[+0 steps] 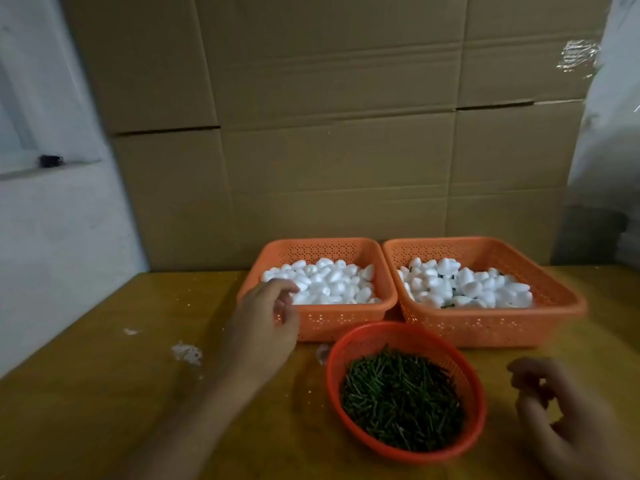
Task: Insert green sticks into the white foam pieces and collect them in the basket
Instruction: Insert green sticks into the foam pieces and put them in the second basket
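Two orange rectangular baskets stand side by side on the wooden table. The left basket (346,318) holds plain white foam pieces (332,282). The right basket (485,327) holds foam pieces (464,285) with green sticks showing between them. A round red basket (346,355) in front is full of green sticks (401,400). My left hand (266,323) hovers at the left basket's near-left corner, fingers curled and apart, nothing seen in it. My right hand (550,407) is blurred, right of the round basket, fingers bent; whether it holds anything is unclear.
A wall of brown cardboard boxes (329,133) rises just behind the baskets. White foam scraps (187,353) lie on the table (104,393) to the left. A white wall with a ledge (52,168) is at far left.
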{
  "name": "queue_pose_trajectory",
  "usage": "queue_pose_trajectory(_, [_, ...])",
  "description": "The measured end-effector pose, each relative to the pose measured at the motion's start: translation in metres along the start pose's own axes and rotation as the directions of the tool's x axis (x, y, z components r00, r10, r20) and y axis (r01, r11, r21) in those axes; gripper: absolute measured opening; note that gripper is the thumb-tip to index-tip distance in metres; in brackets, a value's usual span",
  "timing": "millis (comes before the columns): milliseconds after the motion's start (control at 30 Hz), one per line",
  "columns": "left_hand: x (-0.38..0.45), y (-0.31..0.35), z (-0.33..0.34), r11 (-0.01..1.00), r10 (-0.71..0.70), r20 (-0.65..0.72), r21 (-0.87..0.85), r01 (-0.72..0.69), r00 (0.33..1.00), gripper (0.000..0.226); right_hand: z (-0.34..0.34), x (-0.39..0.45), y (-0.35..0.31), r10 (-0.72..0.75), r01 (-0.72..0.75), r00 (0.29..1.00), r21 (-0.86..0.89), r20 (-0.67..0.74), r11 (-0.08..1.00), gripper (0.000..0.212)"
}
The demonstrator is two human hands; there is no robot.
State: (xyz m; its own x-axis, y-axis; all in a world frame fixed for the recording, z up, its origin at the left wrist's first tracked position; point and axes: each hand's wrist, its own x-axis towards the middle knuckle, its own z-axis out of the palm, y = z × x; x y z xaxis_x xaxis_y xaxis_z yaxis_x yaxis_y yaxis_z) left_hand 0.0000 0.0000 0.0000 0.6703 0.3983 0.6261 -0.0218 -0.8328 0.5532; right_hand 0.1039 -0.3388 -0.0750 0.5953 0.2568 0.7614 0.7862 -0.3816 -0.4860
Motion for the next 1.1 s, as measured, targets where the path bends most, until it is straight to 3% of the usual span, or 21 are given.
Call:
queue_pose_trajectory(167, [0.071,-0.004,0.029,0.941,-0.239,0.258,0.298,0.158,0.936,0.019,-0.005,0.002,-0.010,0.050,-0.050,0.999,-0.007,0.000,0.999,0.026])
queue_pose_trajectory(300, [0.093,-0.004,0.043,0.824,-0.384,0.451,0.561,0.080,0.806,0.046,-0.009,0.004,-0.017,0.045,-0.044,0.999,-0.012,0.027,0.999,0.027])
queue_pose_trajectory(433, [0.106,0.001,0.048,0.762,-0.443,0.501,0.647,0.018,0.744,0.051,-0.012,0.005,-0.021,0.057,-0.057,0.998,0.003,0.022,0.998,0.026])
queue_pose_trajectory(567, [0.107,0.002,0.048,0.770,-0.448,0.544,0.637,-0.002,0.710,0.052,-0.012,0.008,-0.023,0.071,-0.071,0.996,0.006,0.049,0.997,0.026])
queue_pose_trajectory(667, [0.103,-0.004,0.044,0.839,-0.332,0.461,0.543,0.035,0.823,0.041,-0.011,0.008,-0.024,0.080,-0.081,0.994,0.007,0.072,0.997,0.023])
queue_pose_trajectory(767, [0.094,-0.007,0.041,0.961,-0.151,0.296,0.266,0.070,0.943,0.024,-0.010,0.014,-0.023,0.096,-0.100,0.991,0.032,0.097,0.995,0.033])
queue_pose_trajectory(867, [0.084,0.002,0.036,0.995,-0.093,0.208,-0.006,0.096,0.974,0.019,-0.007,0.038,-0.029,0.108,-0.118,0.983,0.055,0.146,0.992,0.034])
queue_pose_trajectory(967, [0.075,0.015,0.032,0.976,-0.084,0.163,-0.187,0.115,0.983,0.019,0.004,0.076,-0.039,0.112,-0.134,0.953,0.060,0.283,0.989,0.025])
queue_pose_trajectory(1100, [0.060,0.030,0.033,0.910,-0.091,0.181,-0.385,0.156,0.979,0.019,0.036,0.113,-0.057,0.110,-0.105,0.779,-0.044,0.618,0.993,0.020])
